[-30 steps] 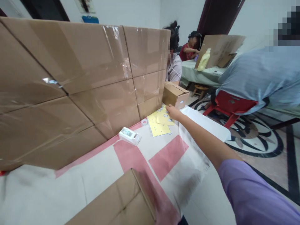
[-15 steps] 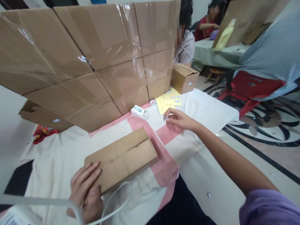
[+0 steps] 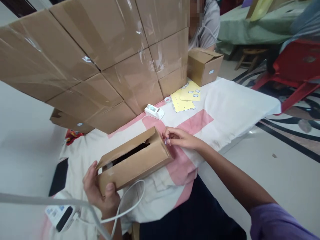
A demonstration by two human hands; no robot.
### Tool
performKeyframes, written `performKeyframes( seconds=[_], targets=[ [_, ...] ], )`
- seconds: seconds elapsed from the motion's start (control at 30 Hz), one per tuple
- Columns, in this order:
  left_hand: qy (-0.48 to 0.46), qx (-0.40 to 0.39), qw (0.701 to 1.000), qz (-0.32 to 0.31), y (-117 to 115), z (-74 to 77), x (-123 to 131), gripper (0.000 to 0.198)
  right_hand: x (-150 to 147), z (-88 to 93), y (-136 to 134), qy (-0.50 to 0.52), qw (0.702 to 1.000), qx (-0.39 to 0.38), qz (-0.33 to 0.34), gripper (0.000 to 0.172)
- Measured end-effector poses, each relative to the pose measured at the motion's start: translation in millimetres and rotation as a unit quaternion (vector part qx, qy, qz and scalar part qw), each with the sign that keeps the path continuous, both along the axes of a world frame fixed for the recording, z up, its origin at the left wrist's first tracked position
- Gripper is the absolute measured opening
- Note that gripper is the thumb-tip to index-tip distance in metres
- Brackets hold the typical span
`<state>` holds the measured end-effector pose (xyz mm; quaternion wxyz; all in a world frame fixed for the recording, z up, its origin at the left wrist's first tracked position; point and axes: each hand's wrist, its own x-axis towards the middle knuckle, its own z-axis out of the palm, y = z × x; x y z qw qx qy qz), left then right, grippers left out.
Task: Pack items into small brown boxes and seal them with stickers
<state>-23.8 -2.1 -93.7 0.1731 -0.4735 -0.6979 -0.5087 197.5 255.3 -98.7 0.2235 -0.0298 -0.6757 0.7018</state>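
A long, flat cardboard box lies on the cloth-covered table, its top flaps parted along a dark slot. My left hand wraps round the box's left end, thumb on the near side and fingers on the far side. Close to the right end, my right hand pinches a small, shiny, purplish strip; its material is too small to tell. Beyond the box sits a white tape dispenser, with a small tape roll and yellow sheets bearing small labels near it.
A tall wall of taped cardboard boxes stands along the table's far side. A closed carton is at the back right, a person behind it. A white cable loops near my left wrist. A red chair stands at right.
The box's flaps have parted into a dark slot. My left hand has gone from lying on top to gripping the end. My right hand has come to the box's right end. The view has shifted.
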Motion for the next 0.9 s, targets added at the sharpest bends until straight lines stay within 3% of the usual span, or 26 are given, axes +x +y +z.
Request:
performKeyframes(
  seconds=[0.1, 0.3, 0.43, 0.57, 0.73, 0.83, 0.9],
  targets=[
    [0.031, 0.042, 0.999, -0.01, 3, 2.0, -2, 0.059, -4, 0.4, -1, 0.016, 1.0, -0.003, -0.012, 0.022],
    [0.048, 0.017, 0.999, 0.006, 1, 16.6, 0, 0.054, -3, 1.9, -4, 0.005, 1.0, 0.0, -0.022, 0.019],
    [0.005, 0.014, 1.0, 0.004, 1, 43.5, 3, 0.045, 0, -0.3, -4, -0.009, 1.0, 0.013, -0.025, 0.019],
    [-0.028, -0.129, 0.991, 0.012, 1, 76.9, 0, 0.027, 1, -1.3, -5, 0.025, 0.997, 0.002, -0.068, 0.017],
    [0.024, -0.18, 0.983, -0.015, 3, 93.3, -3, 0.004, -9, 30.5, -17, 0.106, 0.976, 0.065, -0.18, 0.028],
    [-0.002, -0.186, 0.982, -0.013, 6, 91.7, -2, 0.006, -23, 53.6, -31, 0.118, 0.975, 0.119, -0.145, 0.029],
    [-0.026, -0.185, 0.982, -0.017, 8, 89.6, -2, 0.007, -32, 58.9, -38, 0.118, 0.977, 0.131, -0.12, 0.028]
  ],
)
